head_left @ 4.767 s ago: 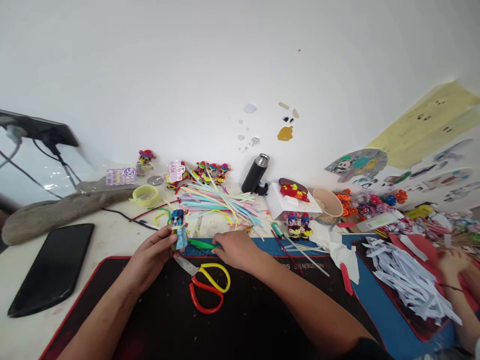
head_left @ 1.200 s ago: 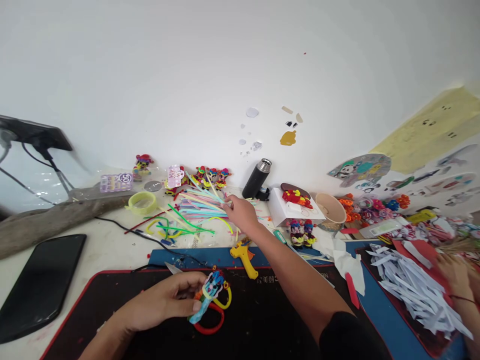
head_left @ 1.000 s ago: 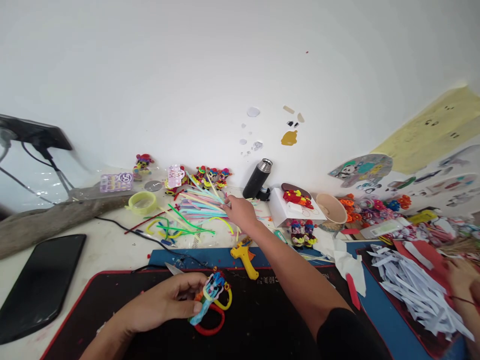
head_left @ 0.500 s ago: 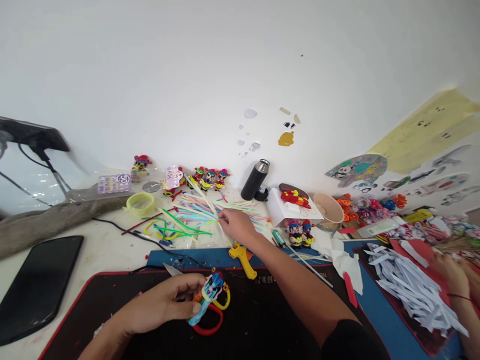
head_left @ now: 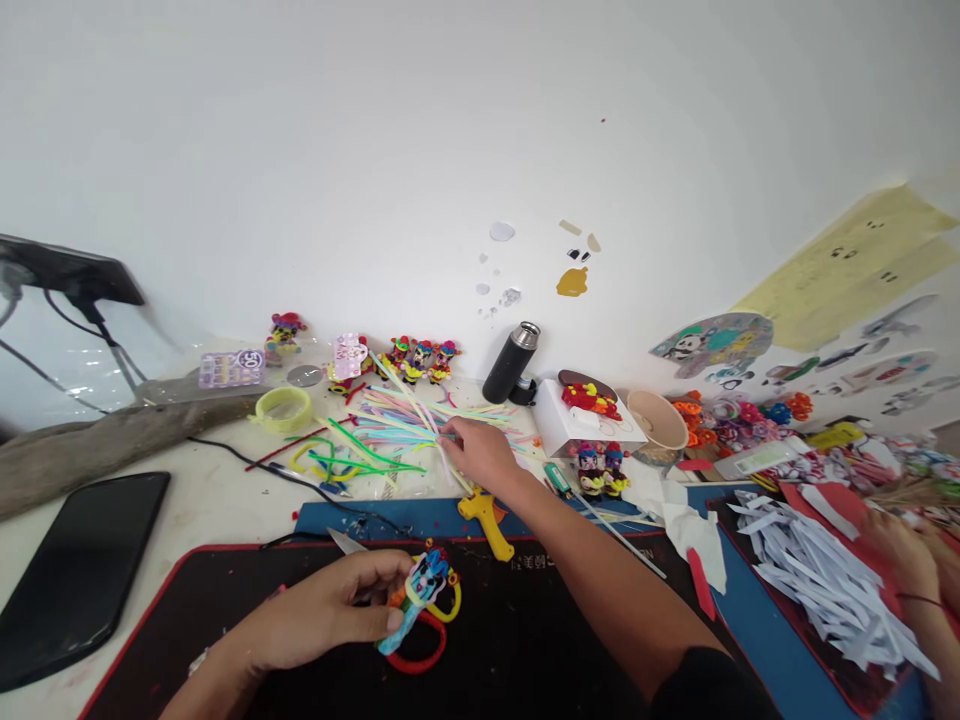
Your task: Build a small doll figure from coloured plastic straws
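Low in the head view, my left hand [head_left: 341, 612] holds a small figure [head_left: 421, 585] with a blue headpiece and light blue body between thumb and fingers. Under the figure lie scissors [head_left: 420, 655] with red and yellow handles. My right hand [head_left: 480, 452] reaches to the pile of pastel pipe cleaners [head_left: 397, 420], its fingers bent at the pile's right part. Whatever is between those fingertips is too small to make out. A yellow glue gun [head_left: 487, 522] lies just below my right hand.
Finished figures [head_left: 420, 360] stand along the wall beside a black flask [head_left: 511, 362]. A yellow tape roll [head_left: 283, 409] and a black tablet [head_left: 79, 575] are at left. A white box [head_left: 570, 425] stands right of centre. Another person's hands [head_left: 904, 560] are beside white paper strips [head_left: 832, 580] at right.
My right hand has shifted slightly right at the pile of pipe cleaners. My left hand keeps the figure in nearly the same place.
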The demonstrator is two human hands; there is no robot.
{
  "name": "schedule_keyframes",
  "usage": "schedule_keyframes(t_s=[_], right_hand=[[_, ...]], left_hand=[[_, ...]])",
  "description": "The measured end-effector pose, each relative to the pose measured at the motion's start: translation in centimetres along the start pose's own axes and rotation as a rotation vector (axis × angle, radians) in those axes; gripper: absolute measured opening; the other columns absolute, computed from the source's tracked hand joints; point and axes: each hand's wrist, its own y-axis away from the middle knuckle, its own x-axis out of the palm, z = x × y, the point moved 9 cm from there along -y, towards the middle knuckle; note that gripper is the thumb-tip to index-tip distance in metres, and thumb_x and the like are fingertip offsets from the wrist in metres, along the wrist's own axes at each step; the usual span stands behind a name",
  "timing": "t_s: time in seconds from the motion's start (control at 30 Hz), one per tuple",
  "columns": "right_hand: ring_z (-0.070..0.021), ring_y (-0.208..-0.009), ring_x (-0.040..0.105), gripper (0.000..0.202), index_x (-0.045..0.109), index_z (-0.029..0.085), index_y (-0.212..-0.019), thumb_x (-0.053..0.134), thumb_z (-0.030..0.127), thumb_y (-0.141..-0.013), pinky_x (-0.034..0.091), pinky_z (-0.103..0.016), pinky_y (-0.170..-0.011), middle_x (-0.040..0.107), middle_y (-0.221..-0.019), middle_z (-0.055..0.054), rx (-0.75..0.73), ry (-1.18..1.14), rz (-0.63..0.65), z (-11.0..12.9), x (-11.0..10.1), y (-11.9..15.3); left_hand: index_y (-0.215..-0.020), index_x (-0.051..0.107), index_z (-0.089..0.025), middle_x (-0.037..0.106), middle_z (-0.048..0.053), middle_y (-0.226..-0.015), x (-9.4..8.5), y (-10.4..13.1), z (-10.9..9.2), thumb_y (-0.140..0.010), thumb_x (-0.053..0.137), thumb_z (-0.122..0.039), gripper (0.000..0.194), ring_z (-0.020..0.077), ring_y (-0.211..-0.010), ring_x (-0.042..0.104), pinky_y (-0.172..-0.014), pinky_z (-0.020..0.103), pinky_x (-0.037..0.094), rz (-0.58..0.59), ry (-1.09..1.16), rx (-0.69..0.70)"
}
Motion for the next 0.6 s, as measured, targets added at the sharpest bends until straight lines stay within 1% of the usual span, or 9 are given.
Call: schedule_keyframes(t_s=[0.13, 0.2, 0.27, 0.4, 0.47, 0.6], right_hand=[[-0.0272, -0.111, 0.070, 0.048, 0.062, 0.026, -0.140, 0.064, 0.053, -0.101, 0.049, -0.033, -0.087, 0.072, -0.131, -0.009, -0.060, 0.030, -0.006, 0.5, 0.3, -0.1], [-0.0297, -0.116, 0.068, 0.054, 0.059, 0.025, -0.144, 0.066, 0.054, -0.099, 0.050, -0.035, -0.088, 0.068, -0.134, -0.011, -0.088, 0.085, 0.010, 0.8, 0.9, -0.2], [-0.0306, -0.119, 0.066, 0.053, 0.058, 0.025, -0.146, 0.067, 0.048, -0.099, 0.050, -0.036, -0.090, 0.065, -0.134, -0.012, -0.088, 0.132, 0.025, 0.7, 1.7, -0.5], [-0.0291, -0.120, 0.065, 0.045, 0.058, 0.022, -0.144, 0.064, 0.033, -0.101, 0.050, -0.036, -0.094, 0.063, -0.135, -0.013, -0.023, 0.147, 0.036, -0.7, 2.7, -1.8], [-0.0280, -0.116, 0.067, 0.039, 0.061, 0.021, -0.140, 0.061, 0.031, -0.102, 0.050, -0.035, -0.092, 0.064, -0.133, -0.013, -0.001, 0.137, 0.038, -1.3, 3.0, -2.4], [-0.0269, -0.109, 0.069, 0.029, 0.066, 0.021, -0.129, 0.059, 0.031, -0.103, 0.049, -0.034, -0.088, 0.068, -0.127, -0.011, -0.005, 0.114, 0.041, -1.8, 3.0, -3.4]], left_hand=[[-0.114, 0.072, -0.022, 0.064, 0.002, -0.098, 0.0, 0.0, 0.1, -0.085, 0.078, -0.060, 0.049, 0.0207, -0.091, 0.055, -0.082, 0.030, 0.043, 0.006, 0.002, 0.005], [-0.114, 0.071, -0.022, 0.065, 0.002, -0.098, -0.1, 0.0, 0.3, -0.084, 0.078, -0.060, 0.049, 0.0211, -0.091, 0.055, -0.083, 0.031, 0.043, 0.003, 0.002, -0.007], [-0.113, 0.071, -0.022, 0.065, 0.002, -0.099, -0.1, 0.0, 0.5, -0.084, 0.078, -0.060, 0.048, 0.0216, -0.092, 0.056, -0.082, 0.031, 0.043, 0.003, 0.004, -0.011], [-0.112, 0.070, -0.022, 0.066, 0.003, -0.101, -0.2, -0.1, 0.8, -0.086, 0.077, -0.060, 0.047, 0.0218, -0.092, 0.057, -0.082, 0.030, 0.044, 0.011, 0.004, -0.002], [-0.112, 0.070, -0.022, 0.066, 0.002, -0.100, -0.2, -0.1, 1.0, -0.086, 0.078, -0.059, 0.047, 0.0213, -0.092, 0.057, -0.081, 0.030, 0.044, 0.009, 0.006, -0.007], [-0.114, 0.070, -0.022, 0.065, 0.002, -0.098, -0.3, -0.2, 1.3, -0.086, 0.078, -0.059, 0.047, 0.0202, -0.089, 0.056, -0.080, 0.029, 0.043, 0.000, 0.004, -0.008]])
